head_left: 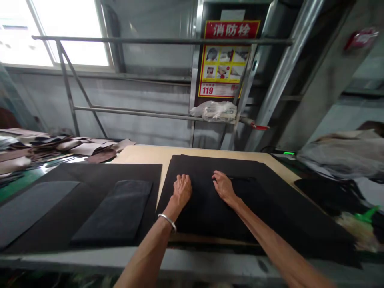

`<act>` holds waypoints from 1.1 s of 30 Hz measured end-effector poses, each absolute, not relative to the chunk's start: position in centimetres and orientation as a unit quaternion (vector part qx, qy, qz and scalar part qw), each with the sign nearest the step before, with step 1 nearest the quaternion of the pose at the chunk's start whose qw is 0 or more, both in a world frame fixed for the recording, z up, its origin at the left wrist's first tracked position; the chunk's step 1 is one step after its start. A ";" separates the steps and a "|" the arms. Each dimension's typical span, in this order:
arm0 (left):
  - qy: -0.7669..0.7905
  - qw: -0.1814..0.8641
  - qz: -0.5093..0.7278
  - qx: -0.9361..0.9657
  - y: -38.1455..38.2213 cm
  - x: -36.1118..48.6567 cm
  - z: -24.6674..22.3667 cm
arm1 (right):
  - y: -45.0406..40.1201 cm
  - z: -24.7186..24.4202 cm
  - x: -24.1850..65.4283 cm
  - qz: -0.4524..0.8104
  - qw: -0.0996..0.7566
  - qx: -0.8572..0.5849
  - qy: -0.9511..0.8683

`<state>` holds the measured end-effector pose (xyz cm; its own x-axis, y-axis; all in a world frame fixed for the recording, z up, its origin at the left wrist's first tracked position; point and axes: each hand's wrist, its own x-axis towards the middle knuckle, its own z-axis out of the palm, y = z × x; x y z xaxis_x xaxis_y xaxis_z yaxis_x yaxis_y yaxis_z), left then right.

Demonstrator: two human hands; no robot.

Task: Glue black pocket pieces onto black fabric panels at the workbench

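My left hand [182, 187] rests on a stack of large black sheets [198, 212], with its fingers together and bent downward. Whether it grips any material is hidden, since everything under it is black. To its right, my right hand [223, 186] is closed over the same stack, thumb and fingers curled in. What its fingers hold, if anything, I cannot make out. Just beyond that hand a slim dark strip or slot [241, 179] shows on the black surface. Left of the stack, a smaller dark grey panel [117, 212] lies on another black sheet [90, 172].
Another grey panel [33, 208] lies far left. Cut scraps [87, 148] are piled behind it. A pale board [144, 152] lies beneath the stack. A metal rail frame [135, 112] with a plastic-wrapped bundle [216, 111] stands behind. Plastic-covered material [342, 154] lies right.
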<state>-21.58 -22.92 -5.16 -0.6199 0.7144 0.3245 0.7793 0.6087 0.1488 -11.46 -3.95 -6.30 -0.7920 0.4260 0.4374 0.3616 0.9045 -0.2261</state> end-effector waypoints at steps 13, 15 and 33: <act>-0.890 0.108 -0.151 -0.417 -22.9 -21.5 -5.7 | -9.7 -5.6 -13.5 0.048 0.028 -0.174 -0.983; -0.890 0.108 -0.151 -0.416 -23.0 -21.6 -5.8 | -10.1 -5.9 -13.3 0.057 0.021 -0.192 -0.980; -0.901 0.031 -0.075 -0.425 -21.5 -23.2 -3.3 | -7.7 -4.5 -13.6 0.015 0.058 -0.230 -0.971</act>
